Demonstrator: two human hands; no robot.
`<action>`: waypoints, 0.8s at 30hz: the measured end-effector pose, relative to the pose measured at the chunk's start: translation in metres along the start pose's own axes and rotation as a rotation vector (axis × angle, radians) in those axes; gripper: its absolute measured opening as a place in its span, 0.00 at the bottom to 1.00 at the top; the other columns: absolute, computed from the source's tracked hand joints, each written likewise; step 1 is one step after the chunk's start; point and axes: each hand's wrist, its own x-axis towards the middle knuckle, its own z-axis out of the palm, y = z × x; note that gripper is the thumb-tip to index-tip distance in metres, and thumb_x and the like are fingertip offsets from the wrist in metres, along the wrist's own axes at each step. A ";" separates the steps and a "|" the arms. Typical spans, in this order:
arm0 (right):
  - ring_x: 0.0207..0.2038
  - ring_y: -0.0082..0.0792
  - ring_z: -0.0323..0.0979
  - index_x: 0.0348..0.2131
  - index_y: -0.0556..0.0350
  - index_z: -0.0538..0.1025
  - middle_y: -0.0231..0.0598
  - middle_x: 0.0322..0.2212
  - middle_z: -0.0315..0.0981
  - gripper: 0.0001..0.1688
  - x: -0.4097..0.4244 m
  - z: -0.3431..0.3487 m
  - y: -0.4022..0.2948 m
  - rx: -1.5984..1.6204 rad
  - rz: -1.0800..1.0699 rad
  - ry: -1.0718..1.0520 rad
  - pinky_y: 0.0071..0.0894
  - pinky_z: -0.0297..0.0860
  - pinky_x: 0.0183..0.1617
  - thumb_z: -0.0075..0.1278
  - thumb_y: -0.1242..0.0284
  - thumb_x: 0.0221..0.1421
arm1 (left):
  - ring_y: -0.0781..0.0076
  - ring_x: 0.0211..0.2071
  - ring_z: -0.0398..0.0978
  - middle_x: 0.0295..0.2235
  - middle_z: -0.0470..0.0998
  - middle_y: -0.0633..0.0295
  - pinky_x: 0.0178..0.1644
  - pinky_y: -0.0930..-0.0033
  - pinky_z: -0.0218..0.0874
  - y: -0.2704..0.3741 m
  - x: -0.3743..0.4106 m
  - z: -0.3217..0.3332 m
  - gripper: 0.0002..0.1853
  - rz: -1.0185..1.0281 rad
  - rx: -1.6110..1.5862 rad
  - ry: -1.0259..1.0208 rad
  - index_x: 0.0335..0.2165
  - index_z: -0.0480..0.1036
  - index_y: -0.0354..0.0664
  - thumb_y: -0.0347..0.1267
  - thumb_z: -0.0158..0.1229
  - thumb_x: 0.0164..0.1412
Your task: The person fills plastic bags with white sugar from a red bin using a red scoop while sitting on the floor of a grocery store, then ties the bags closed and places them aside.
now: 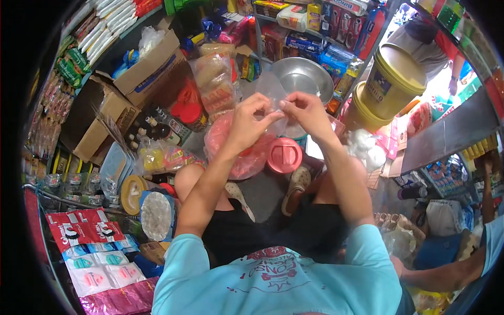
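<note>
My left hand (252, 116) and my right hand (309, 112) meet in front of me, fingertips pinching a small clear plastic bag (271, 88) between them. The bag's translucent film spreads up past the fingers; how far it is twisted or opened I cannot tell. Below my left hand sits a large round pink container (220, 136), wrapped in clear plastic. A red lidded container (284, 155) stands under my hands, close to my knees. Just beyond my right hand lies a wide metal basin (303, 76), with a small white bit on its inner side.
Stacked yellow buckets (393, 82) rise at the right, near a knotted white plastic bag (364, 149). Cardboard boxes (153, 67), dark bottles (167, 132) and hanging sachets (98, 267) crowd the left. Packaged snacks (303, 43) fill the shelf ahead. Another person's arm (445, 275) reaches in at right.
</note>
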 end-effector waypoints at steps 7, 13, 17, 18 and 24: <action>0.31 0.16 0.73 0.51 0.63 0.75 0.31 0.33 0.81 0.19 -0.006 0.011 0.026 0.342 0.009 0.176 0.18 0.64 0.33 0.57 0.78 0.62 | 0.84 0.31 0.64 0.29 0.70 0.71 0.33 0.78 0.56 -0.007 -0.002 0.017 0.15 -0.206 -0.241 -0.014 0.24 0.71 0.38 0.28 0.73 0.56; 0.31 0.19 0.74 0.54 0.60 0.71 0.33 0.32 0.81 0.24 -0.005 0.007 0.016 0.380 0.027 0.292 0.20 0.69 0.35 0.61 0.76 0.61 | 0.86 0.31 0.66 0.31 0.71 0.71 0.34 0.78 0.59 -0.018 -0.005 0.014 0.12 -0.272 -0.317 0.089 0.25 0.74 0.36 0.26 0.72 0.58; 0.33 0.20 0.76 0.53 0.59 0.71 0.33 0.35 0.79 0.23 -0.005 0.006 0.010 0.481 0.041 0.315 0.22 0.72 0.37 0.61 0.76 0.62 | 0.85 0.32 0.66 0.31 0.73 0.72 0.38 0.77 0.58 -0.022 -0.006 0.009 0.09 -0.298 -0.314 0.087 0.27 0.75 0.36 0.25 0.69 0.60; 0.33 0.20 0.76 0.53 0.59 0.71 0.32 0.34 0.78 0.23 -0.005 0.007 0.010 0.465 0.060 0.289 0.22 0.72 0.38 0.61 0.75 0.62 | 0.85 0.32 0.67 0.33 0.74 0.71 0.38 0.77 0.59 -0.020 -0.005 0.011 0.09 -0.293 -0.312 0.083 0.26 0.75 0.36 0.25 0.69 0.61; 0.34 0.18 0.71 0.45 0.57 0.71 0.26 0.30 0.69 0.18 -0.003 0.006 0.028 0.188 -0.027 0.258 0.21 0.68 0.37 0.60 0.81 0.56 | 0.79 0.34 0.75 0.47 0.76 0.60 0.34 0.68 0.68 0.005 0.002 0.019 0.04 -0.307 -0.231 0.098 0.32 0.75 0.36 0.19 0.61 0.57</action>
